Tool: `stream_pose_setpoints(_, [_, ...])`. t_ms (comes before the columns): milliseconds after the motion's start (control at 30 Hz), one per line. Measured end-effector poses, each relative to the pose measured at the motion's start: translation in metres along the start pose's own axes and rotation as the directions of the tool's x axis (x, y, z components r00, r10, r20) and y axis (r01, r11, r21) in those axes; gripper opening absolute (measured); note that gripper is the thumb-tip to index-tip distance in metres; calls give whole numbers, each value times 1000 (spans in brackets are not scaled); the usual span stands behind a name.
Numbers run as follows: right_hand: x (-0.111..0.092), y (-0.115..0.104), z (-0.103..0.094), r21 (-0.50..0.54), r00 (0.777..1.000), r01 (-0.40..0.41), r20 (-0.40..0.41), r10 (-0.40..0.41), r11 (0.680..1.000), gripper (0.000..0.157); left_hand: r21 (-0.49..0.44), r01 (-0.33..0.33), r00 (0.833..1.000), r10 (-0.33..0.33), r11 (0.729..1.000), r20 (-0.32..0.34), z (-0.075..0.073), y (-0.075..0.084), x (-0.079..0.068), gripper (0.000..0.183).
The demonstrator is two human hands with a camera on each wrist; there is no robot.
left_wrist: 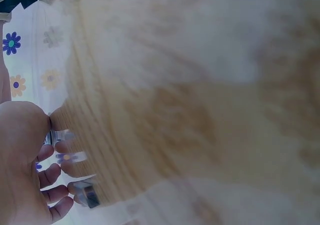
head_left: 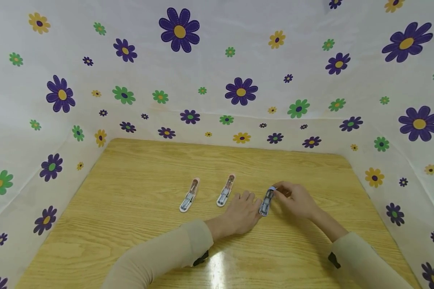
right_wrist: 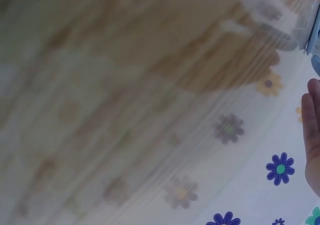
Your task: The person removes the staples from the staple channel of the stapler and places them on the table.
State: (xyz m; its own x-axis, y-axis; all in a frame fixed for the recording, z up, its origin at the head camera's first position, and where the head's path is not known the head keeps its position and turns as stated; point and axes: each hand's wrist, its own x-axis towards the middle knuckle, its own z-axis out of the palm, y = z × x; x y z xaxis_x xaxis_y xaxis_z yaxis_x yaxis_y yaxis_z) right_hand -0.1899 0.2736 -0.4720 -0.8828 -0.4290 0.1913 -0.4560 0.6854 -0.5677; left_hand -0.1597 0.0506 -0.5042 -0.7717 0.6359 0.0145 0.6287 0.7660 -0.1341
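Observation:
A slim stapler-like gadget [head_left: 266, 202], blue at its far end with a clear body and metal inside, lies between my two hands. My left hand [head_left: 240, 213] rests low on the tabletop, its thumb and index finger holding the gadget's near end. From the right, my right hand [head_left: 295, 198] pinches the blue far end with thumb and index finger. In the left wrist view, part of the gadget [left_wrist: 48, 137] shows between thumb and index. The blue end [right_wrist: 316, 65] sits above the fingertips at the right wrist view's edge.
Left of my hands lie two similar gadgets with white bodies and pinkish ends, one at left [head_left: 189, 196] and another nearer my left hand [head_left: 226, 190]. The wooden table [head_left: 137, 168] is bordered at back and sides by flower-printed white cloth [head_left: 202, 60].

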Motion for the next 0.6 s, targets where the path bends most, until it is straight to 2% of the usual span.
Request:
stream_pose_setpoints(100, [1,2,-1,47,999,-26,-18,27,999,19,-5,4,1000,-4,1000,7,0,0,0,39])
stream_pose_setpoints(200, [2,2,-2,44,999,-40,-24,41,998,20,-6,9,1000,-8,1000,3,0,0,1,40])
stream_pose_setpoints(600, [7,9,-3,-104,995,-88,-47,84,991,23,-10,4,1000,-4,1000,-8,3,1,2,36])
